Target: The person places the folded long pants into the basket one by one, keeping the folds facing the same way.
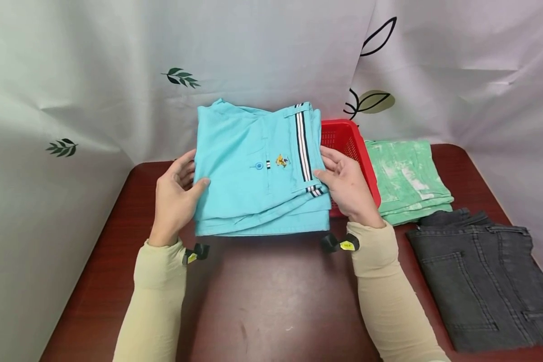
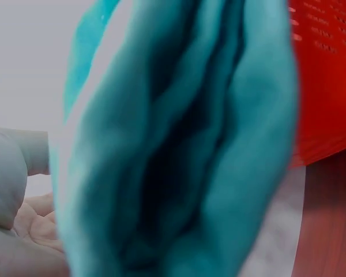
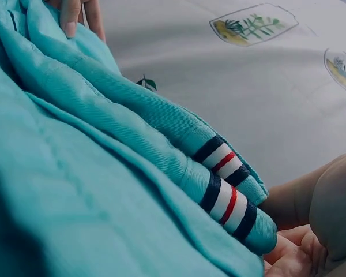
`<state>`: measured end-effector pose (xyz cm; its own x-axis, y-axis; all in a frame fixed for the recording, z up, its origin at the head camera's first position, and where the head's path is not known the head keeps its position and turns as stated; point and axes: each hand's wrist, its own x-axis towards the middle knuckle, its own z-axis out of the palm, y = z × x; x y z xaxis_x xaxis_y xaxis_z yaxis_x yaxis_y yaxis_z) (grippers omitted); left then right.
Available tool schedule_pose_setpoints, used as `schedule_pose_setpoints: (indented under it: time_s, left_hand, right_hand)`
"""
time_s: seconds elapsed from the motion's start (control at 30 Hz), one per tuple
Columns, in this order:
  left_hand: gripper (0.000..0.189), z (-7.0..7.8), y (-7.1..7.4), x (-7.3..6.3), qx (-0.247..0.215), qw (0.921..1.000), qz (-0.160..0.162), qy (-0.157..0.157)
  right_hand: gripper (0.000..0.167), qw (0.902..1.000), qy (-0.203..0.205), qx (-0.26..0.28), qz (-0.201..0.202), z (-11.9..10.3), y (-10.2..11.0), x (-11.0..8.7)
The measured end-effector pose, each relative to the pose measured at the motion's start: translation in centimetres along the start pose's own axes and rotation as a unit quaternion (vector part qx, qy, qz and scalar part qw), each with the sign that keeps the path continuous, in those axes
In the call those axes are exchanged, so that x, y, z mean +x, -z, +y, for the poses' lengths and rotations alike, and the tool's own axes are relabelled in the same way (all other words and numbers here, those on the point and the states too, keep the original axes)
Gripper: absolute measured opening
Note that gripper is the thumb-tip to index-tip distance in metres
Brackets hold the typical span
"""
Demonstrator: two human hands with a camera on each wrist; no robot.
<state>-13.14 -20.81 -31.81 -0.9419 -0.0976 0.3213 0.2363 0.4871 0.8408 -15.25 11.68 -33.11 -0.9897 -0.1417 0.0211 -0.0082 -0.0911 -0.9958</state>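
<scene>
Folded turquoise trousers [image 1: 235,151] are held up above the table, a buttoned back pocket and a small embroidered emblem facing me. My left hand [image 1: 174,198] grips their left edge, thumb on the front and fingers behind. At the striped waistband end, my right hand [image 1: 350,188] pinches the other edge the same way. In the left wrist view the trousers' folded layers [image 2: 179,138] are close and blurred. Striped belt loops [image 3: 230,210] show beside the right hand [image 3: 294,248] in the right wrist view.
A red plastic basket [image 1: 359,151] stands behind the trousers, partly hidden. To its right lie a folded green-and-white garment [image 1: 404,176] and folded dark grey jeans [image 1: 475,281] on the dark red table [image 1: 271,301]. Pale leaf-printed cloth [image 1: 117,60] hangs around the table.
</scene>
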Motion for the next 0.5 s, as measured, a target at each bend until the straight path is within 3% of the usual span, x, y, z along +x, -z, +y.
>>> schedule_pose_setpoints:
  time_s: [0.23,0.5]
  left_hand:
    - [0.056,-0.4,-0.8,0.5,-0.008,0.9999,0.007,0.002]
    - [0.055,-0.8,-1.9,0.8,-0.002,0.9998,0.017,-0.007]
  right_hand:
    - [0.059,0.9992,0.000,-0.035,0.020,0.1,0.2,0.2]
    - [0.056,0.9916,0.021,-0.119,0.047,0.3,0.4,0.1]
